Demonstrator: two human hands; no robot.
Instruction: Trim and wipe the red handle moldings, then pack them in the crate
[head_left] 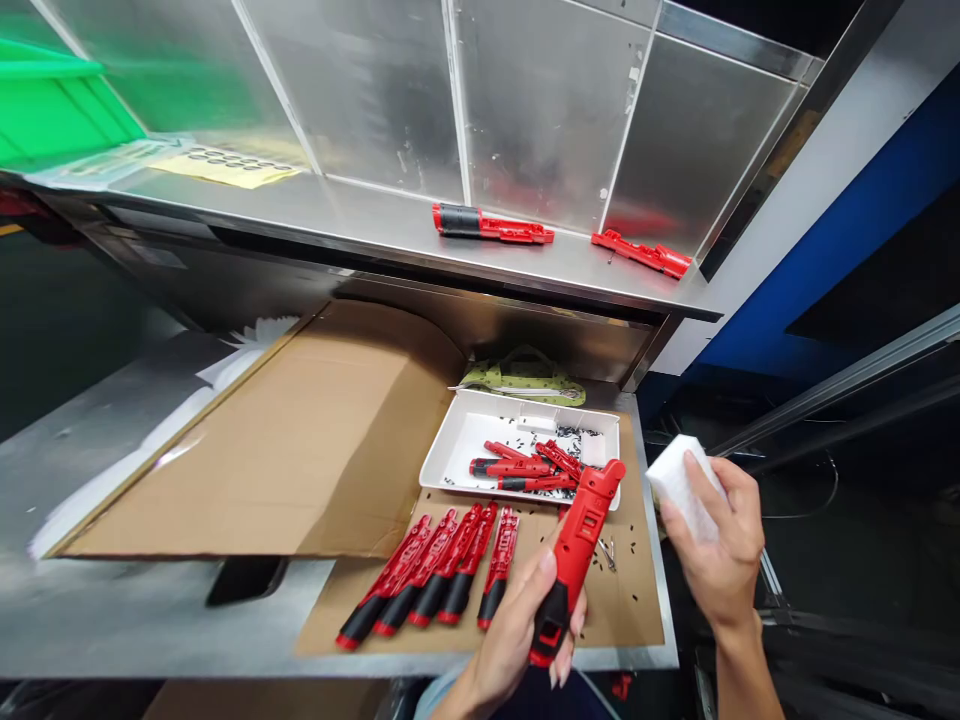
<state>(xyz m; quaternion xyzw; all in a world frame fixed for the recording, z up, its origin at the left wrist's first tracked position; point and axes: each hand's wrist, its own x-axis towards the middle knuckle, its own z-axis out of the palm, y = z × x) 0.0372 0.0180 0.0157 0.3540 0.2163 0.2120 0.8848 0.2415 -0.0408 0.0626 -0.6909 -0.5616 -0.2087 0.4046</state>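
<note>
My left hand is closed round the black lower end of a red and black plastic housing, held tilted over the front of the bench. My right hand, off the bench's right edge, pinches a white sponge block; the sponge and the housing are apart. Left of my left hand, several similar red and black housings lie side by side on a cardboard sheet. Behind the held piece stands a white tray with more red parts and scattered small black bits.
A large cardboard flap rises left of the tray. Metal tweezers lie on the cardboard at right. A yellow-green patterned pouch sits behind the tray. On the steel shelf rest two red pieces and a yellow sheet.
</note>
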